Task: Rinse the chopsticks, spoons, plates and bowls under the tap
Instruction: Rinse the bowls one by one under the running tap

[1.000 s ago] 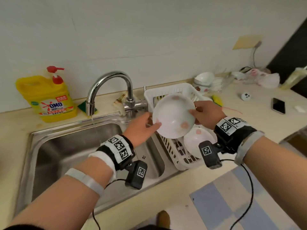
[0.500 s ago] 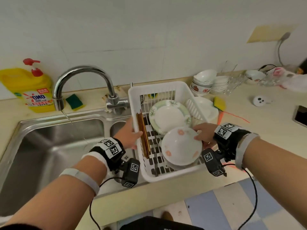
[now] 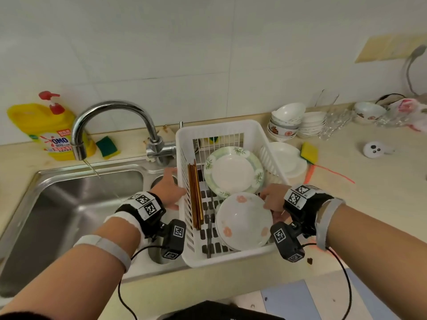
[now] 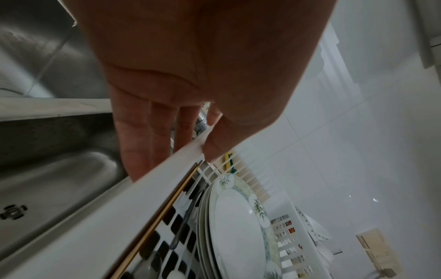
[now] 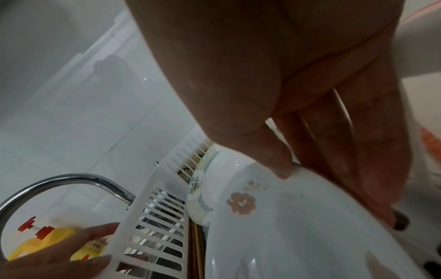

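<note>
Right hand: my right hand (image 3: 273, 197) pinches the far rim of the floral bowl (image 3: 244, 221), thumb inside.
Bowl: lies in the white rack (image 3: 221, 127), near end, stacked on others.
Left hand: my left hand (image 3: 168, 190) rests relaxed against the rack's left rim, fingers straight.

My right fingers (image 5: 339, 151) vanish behind the flowered bowl (image 3: 245, 221); its stack beneath hides (count unclear), and the spoon (image 3: 209, 224) shows only partly.

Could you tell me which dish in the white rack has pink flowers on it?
The bowl at the rack's near end, held by the right hand; the plate behind has green leaves.
</note>
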`<state>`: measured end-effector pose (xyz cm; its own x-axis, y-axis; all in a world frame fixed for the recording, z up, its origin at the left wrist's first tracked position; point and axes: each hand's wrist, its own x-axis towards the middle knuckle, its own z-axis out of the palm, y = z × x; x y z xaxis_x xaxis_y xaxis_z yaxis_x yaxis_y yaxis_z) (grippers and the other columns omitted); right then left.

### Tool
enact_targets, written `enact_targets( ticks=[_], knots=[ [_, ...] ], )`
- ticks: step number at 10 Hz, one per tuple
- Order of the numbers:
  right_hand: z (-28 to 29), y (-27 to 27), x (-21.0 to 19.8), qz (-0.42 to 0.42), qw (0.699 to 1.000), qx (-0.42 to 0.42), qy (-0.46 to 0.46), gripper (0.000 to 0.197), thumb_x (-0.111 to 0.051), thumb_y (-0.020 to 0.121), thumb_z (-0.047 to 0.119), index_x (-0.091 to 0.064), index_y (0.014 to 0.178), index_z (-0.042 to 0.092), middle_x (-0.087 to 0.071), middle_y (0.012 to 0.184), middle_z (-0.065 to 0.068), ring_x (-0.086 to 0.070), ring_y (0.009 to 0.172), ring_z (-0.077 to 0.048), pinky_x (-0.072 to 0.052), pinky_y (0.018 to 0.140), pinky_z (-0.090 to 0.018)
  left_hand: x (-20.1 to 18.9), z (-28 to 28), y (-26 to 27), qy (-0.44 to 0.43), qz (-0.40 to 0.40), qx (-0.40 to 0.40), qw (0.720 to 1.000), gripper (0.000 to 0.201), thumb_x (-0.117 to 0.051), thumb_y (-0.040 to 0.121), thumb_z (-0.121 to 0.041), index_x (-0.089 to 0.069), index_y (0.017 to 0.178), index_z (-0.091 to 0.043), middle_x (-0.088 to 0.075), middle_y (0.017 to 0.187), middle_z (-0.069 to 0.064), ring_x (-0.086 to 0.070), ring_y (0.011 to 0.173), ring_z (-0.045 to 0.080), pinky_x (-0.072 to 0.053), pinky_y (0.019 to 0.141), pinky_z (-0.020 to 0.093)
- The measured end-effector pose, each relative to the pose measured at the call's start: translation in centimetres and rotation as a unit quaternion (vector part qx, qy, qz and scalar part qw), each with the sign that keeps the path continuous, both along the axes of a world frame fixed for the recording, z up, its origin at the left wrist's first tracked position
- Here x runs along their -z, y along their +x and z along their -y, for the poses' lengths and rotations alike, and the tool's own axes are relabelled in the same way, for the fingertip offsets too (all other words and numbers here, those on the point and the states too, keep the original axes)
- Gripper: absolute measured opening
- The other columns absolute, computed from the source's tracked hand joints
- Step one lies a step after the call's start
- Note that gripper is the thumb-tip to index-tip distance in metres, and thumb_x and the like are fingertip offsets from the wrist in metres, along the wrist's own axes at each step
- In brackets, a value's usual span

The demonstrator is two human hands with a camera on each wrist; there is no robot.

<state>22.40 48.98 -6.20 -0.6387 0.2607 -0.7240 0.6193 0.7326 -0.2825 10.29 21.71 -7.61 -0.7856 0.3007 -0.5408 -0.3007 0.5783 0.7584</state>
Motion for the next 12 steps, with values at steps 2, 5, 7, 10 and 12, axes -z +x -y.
enact_targets(
  ticks=[2, 5, 7, 10, 12],
  knots=[
    [-1.7, -3.0, 1.1, -0.088, 0.991, 0.098, 0.017, 0.035, -0.063, 0.093, 0.017, -0.067, 0.125, 0.002, -0.066, 0.101, -0.01, -0.07, 0.105, -0.032, -0.059, 0.081, -0.036, -0.4, -1.0, -2.3, -0.018, 0.026, -0.002, 1.0, 0.045, -0.063, 0.094, -0.002, -0.036, 0.127, -0.018, -0.065, 0.105, 0.007, -0.071, 0.09, 0.027, -0.062, 0.066, 0.042],
    [-2.5, -6.1, 4.4, -0.107, 0.924, 0.307, -0.201, 0.045, -0.048, 0.107, 0.016, -0.042, 0.149, 0.001, -0.049, 0.148, -0.017, -0.06, 0.104, -0.029, -0.054, 0.044, -0.02, 0.0, -1.0, -3.3, -0.004, 0.06, 0.021, 0.998, 0.052, -0.061, 0.096, -0.001, -0.035, 0.136, -0.021, -0.064, 0.113, 0.007, -0.071, 0.091, 0.024, -0.063, 0.064, 0.041],
    [-2.4, -6.7, 6.4, -0.096, 0.925, 0.323, -0.177, 0.045, -0.046, 0.105, 0.004, -0.038, 0.149, -0.007, -0.043, 0.152, -0.024, -0.048, 0.137, -0.037, -0.049, 0.064, -0.02, -0.2, -1.1, -3.4, -0.003, 0.066, 0.028, 0.997, 0.059, -0.062, 0.094, 0.002, -0.033, 0.139, -0.021, -0.063, 0.108, 0.004, -0.071, 0.089, 0.022, -0.064, 0.067, 0.041],
    [-3.2, -7.1, 7.2, -0.088, 0.887, 0.397, -0.218, 0.045, -0.047, 0.103, -0.004, -0.038, 0.147, -0.011, -0.044, 0.15, -0.026, -0.049, 0.135, -0.037, -0.046, 0.043, -0.011, -0.1, -1.0, -3.2, -0.009, 0.045, 0.037, 0.998, 0.057, -0.059, 0.097, -0.001, -0.03, 0.141, -0.02, -0.064, 0.113, 0.007, -0.072, 0.093, 0.024, -0.064, 0.075, 0.047],
    [-3.9, -7.4, 8.4, -0.114, 0.872, 0.416, -0.231, 0.043, -0.049, 0.105, 0.007, -0.042, 0.147, -0.004, -0.049, 0.148, -0.02, -0.053, 0.131, -0.033, -0.047, 0.044, -0.011, 0.0, -0.9, -2.9, -0.023, 0.031, 0.046, 0.998, 0.049, -0.057, 0.099, -0.005, -0.031, 0.138, -0.019, -0.065, 0.112, 0.009, -0.073, 0.091, 0.024, -0.064, 0.074, 0.046]
  ],
)
